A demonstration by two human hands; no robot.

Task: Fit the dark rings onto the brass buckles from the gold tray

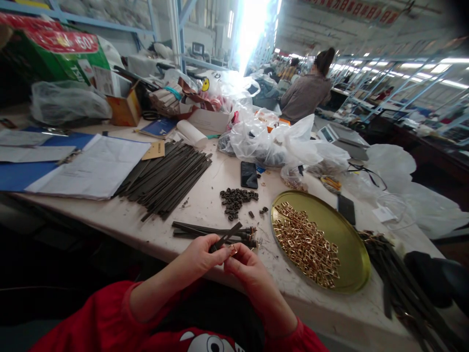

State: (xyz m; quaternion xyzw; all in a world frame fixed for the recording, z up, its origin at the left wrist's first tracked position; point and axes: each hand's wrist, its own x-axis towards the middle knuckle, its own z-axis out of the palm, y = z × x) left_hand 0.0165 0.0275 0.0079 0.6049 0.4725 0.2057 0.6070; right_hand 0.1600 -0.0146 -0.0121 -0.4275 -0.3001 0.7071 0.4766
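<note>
My left hand [200, 256] is closed on a thin dark strap [226, 236] that angles up to the right. My right hand [245, 266] pinches a small gold buckle [233, 250] right at the strap's lower end. Both hands hover at the table's near edge. Just beyond them lie a few finished dark straps [205, 230] with buckles on their right ends. To the right stands a round gold tray [348, 234] with several loose gold buckles [306, 242] heaped in it. A small heap of dark loops [236, 199] lies further back.
A large bundle of dark straps [166, 178] lies at mid-left beside papers [91, 168] and a blue folder. A black phone [249, 174], plastic bags [278, 142] and boxes crowd the back. More straps [395, 278] lie at the right edge. A person [308, 90] sits far behind.
</note>
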